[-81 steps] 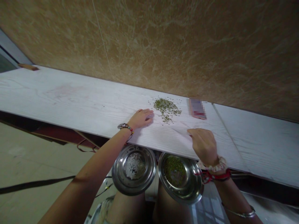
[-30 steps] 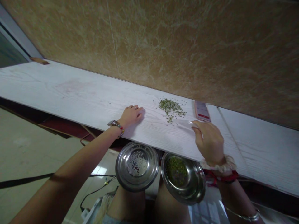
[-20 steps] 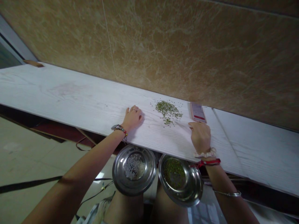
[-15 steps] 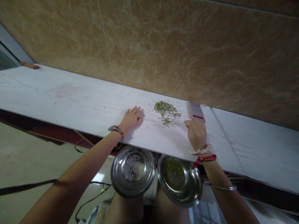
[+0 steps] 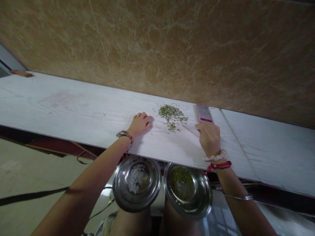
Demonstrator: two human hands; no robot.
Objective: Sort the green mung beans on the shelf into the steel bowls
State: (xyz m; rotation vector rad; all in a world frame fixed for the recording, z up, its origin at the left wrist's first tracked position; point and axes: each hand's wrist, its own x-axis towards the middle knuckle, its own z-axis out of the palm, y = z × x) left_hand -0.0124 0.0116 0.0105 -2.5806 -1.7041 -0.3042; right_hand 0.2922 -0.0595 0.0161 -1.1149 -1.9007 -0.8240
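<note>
Small green beans (image 5: pixel 171 113) lie in a loose patch on the white tabletop (image 5: pixel 98 111). My left hand (image 5: pixel 140 124) rests left of them, fingers bent but apart, and I see nothing in it. To the right of the beans, my right hand (image 5: pixel 209 137) is closed in a pinch on a pale, thin strip (image 5: pixel 189 126) that points toward them; its exact kind is unclear. Below the table edge, one steel bowl (image 5: pixel 116 193) contains white grains, and a second steel bowl (image 5: pixel 208 206) contains more green beans. Both bowls sit above my legs.
A phone (image 5: pixel 204 114) with a lit screen lies just beyond my right hand. Behind the table rises a brown marbled wall (image 5: pixel 147 49). At the far left end is a brown wooden piece (image 5: pixel 22 73). A dark strap (image 5: pixel 31 196) hangs at lower left.
My left hand has shifted slightly toward the beans and its fingers are more bent. My right hand has turned a little, and the pale strip shows more clearly. The view has moved slightly.
</note>
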